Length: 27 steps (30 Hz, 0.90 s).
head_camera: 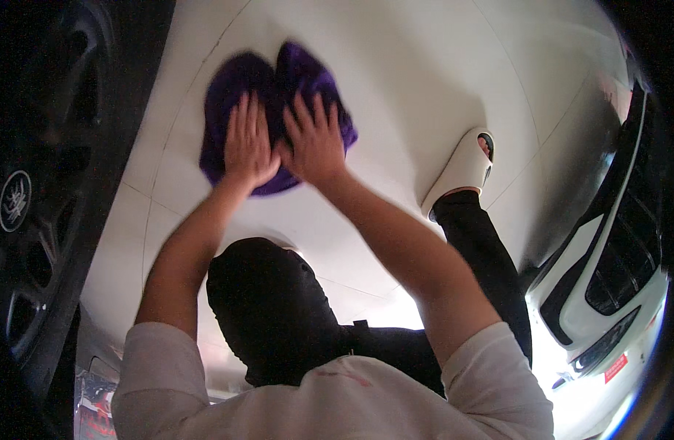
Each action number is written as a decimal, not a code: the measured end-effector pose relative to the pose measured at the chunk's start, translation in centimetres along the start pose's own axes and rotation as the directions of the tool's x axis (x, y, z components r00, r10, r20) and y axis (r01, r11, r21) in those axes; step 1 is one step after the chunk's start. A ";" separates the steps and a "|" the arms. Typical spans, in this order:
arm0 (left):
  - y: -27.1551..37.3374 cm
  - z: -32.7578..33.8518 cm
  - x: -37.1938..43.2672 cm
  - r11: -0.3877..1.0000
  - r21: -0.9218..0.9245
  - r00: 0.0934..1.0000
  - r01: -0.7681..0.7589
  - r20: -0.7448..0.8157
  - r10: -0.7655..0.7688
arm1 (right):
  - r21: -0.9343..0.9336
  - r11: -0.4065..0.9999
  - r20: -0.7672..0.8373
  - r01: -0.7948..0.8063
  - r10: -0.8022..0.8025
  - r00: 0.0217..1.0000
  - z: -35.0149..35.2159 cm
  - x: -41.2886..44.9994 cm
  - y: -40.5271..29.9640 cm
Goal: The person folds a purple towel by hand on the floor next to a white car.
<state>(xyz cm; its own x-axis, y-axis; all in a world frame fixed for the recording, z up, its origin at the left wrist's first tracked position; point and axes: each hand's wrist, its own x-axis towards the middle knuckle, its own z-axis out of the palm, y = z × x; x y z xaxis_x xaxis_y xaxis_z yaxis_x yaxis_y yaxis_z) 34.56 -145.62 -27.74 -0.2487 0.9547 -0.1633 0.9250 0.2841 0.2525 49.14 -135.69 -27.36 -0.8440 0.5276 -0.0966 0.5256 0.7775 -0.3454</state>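
Note:
A purple cloth [309, 71] lies on the pale tiled floor [392, 121] in front of me, spread in two rounded lobes with a fold between them. My left hand [249, 137] rests flat on its left lobe, palm down, fingers pointing away from me. On the right part lies my right hand [314, 140], also palm down, with its fingers spread. The two thumbs meet or nearly meet near the cloth's middle. Neither hand closes around the fabric. Both hands and the cloth are slightly blurred.
Along the left edge stands a dark car wheel [51, 192] with a round hub emblem. At the right is the end of a white car [579, 324] with black trim and a lamp. My foot in a white slide sandal [452, 165] rests on the floor, right of the cloth.

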 end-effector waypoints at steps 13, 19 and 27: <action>2.9 3.0 -10.5 0.987 -0.069 0.901 -0.144 0.403 0.159 | 0.073 0.951 0.345 -0.300 0.258 0.903 2.0 -13.3 -5.3; 1.8 0.9 5.1 1.000 -0.002 0.998 0.030 -0.060 -0.030 | 0.047 0.909 -0.086 -0.413 0.416 0.905 -0.2 0.7 1.5; -1.6 -0.8 22.1 0.975 0.060 0.938 0.213 -0.293 -0.187 | -0.290 0.901 -0.065 -0.322 0.317 0.946 -4.7 17.2 9.9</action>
<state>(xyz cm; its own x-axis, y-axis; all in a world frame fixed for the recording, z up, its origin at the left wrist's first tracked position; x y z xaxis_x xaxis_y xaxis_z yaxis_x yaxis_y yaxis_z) 27.34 -124.94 -30.96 -0.4900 0.8681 0.0796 0.8664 0.4749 0.1544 40.31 -117.24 -28.04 -0.6251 0.7678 -0.1402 0.7763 0.6303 -0.0096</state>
